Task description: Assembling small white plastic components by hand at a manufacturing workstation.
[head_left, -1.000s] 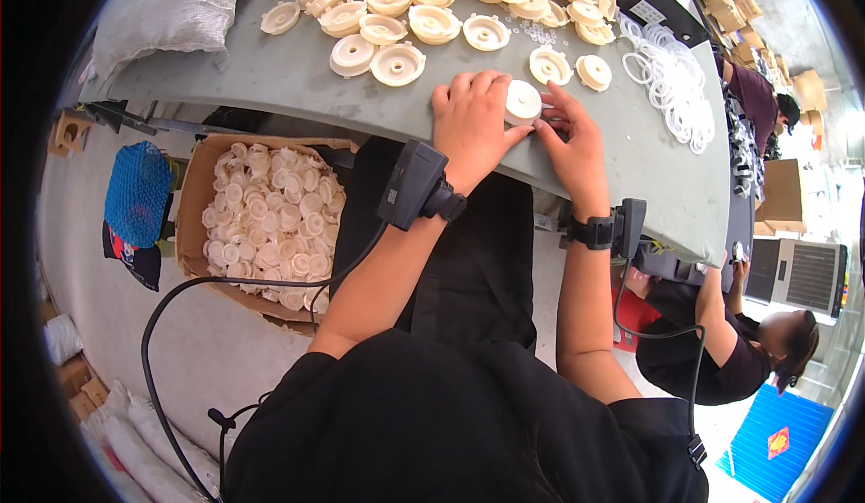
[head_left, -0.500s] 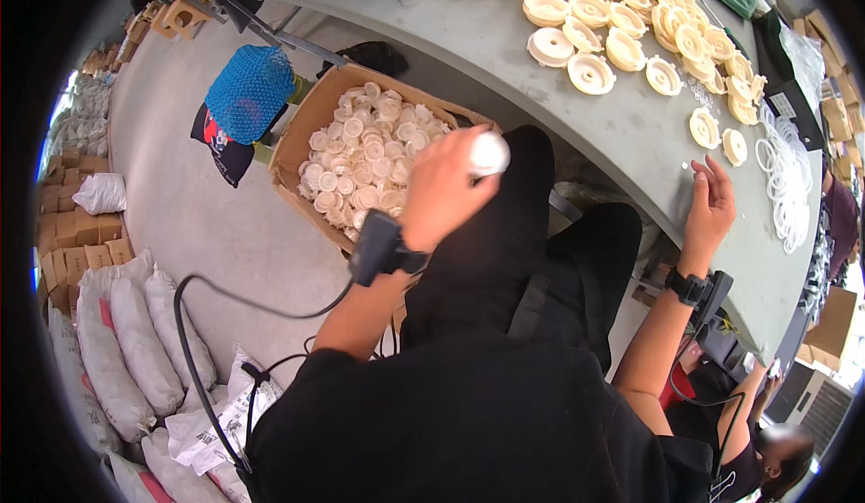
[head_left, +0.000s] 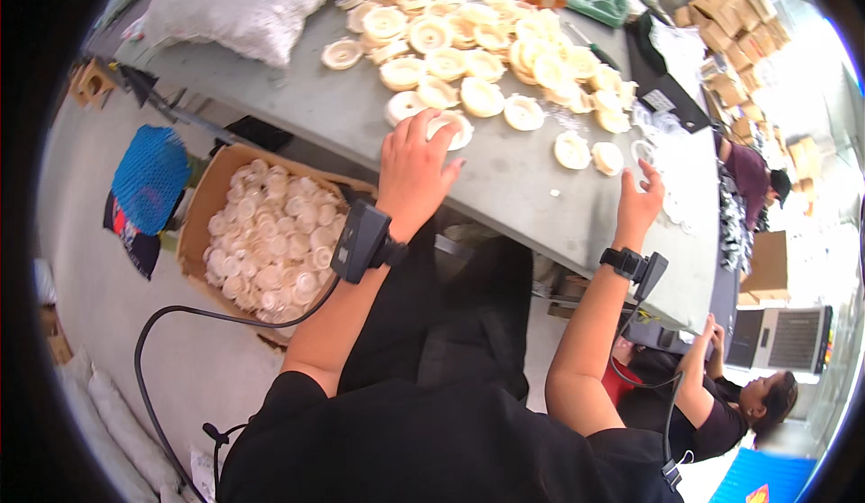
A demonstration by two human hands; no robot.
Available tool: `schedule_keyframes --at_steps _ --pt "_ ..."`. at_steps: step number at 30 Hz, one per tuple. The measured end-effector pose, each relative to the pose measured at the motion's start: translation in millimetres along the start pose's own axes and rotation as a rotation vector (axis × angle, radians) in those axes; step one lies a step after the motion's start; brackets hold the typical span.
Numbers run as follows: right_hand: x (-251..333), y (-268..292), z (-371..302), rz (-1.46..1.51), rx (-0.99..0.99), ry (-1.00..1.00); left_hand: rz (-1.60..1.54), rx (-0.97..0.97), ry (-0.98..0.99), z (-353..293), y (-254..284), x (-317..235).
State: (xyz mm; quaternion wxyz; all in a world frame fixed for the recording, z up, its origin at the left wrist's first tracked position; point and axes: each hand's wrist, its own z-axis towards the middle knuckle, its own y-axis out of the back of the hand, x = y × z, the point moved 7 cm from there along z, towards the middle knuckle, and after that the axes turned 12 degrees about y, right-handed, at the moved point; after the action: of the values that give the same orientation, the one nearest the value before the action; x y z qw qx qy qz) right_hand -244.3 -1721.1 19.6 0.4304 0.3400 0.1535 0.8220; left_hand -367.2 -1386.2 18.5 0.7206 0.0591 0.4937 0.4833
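My left hand [head_left: 416,174] reaches over the table's near edge. Its fingertips are at a round cream plastic part [head_left: 458,134], spread over its left side, with the thumb held apart. Farther right, my right hand [head_left: 640,201] is raised with its fingers apart and slightly bent. The fingertips are close to a thin white ring [head_left: 641,149]; whether they touch it I cannot tell. Two more cream round parts [head_left: 572,150] lie between the hands, and a heap of the same parts [head_left: 487,39] spreads behind them.
Below the table at left, a cardboard box [head_left: 205,199] holds many whitish round pieces. White rings [head_left: 689,179] lie by the table's right side. A white sack [head_left: 243,8], a screwdriver [head_left: 595,48] and a black box [head_left: 662,71] are on the table. A co-worker [head_left: 721,395] sits at right.
My left hand has moved from beside the box up to the table and no longer holds the white round piece. The view has turned toward the table; my right hand stays near the rings.
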Motion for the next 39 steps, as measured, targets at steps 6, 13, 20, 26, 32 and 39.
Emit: schedule_keyframes --at_steps 6,13,20,26,32,39 --pt "-40 -7 16 -0.018 0.199 0.029 0.010 0.034 0.049 5 -36 16" --pt "-82 -15 70 -0.053 0.084 0.055 -0.579 0.286 0.234 0 -53 -13" --pt "-74 -70 96 -0.352 0.359 0.036 -0.161 0.213 0.170 -4 -89 -37" --pt "-92 -78 85 -0.168 0.272 0.004 0.058 0.083 0.040 -5 -81 -47" --pt "-63 -40 87 0.243 0.118 -0.013 -0.095 0.029 0.063 -3 -75 -44" --pt "23 -11 46 0.693 0.295 -0.082 -0.416 0.123 -0.058 10 -74 -77"
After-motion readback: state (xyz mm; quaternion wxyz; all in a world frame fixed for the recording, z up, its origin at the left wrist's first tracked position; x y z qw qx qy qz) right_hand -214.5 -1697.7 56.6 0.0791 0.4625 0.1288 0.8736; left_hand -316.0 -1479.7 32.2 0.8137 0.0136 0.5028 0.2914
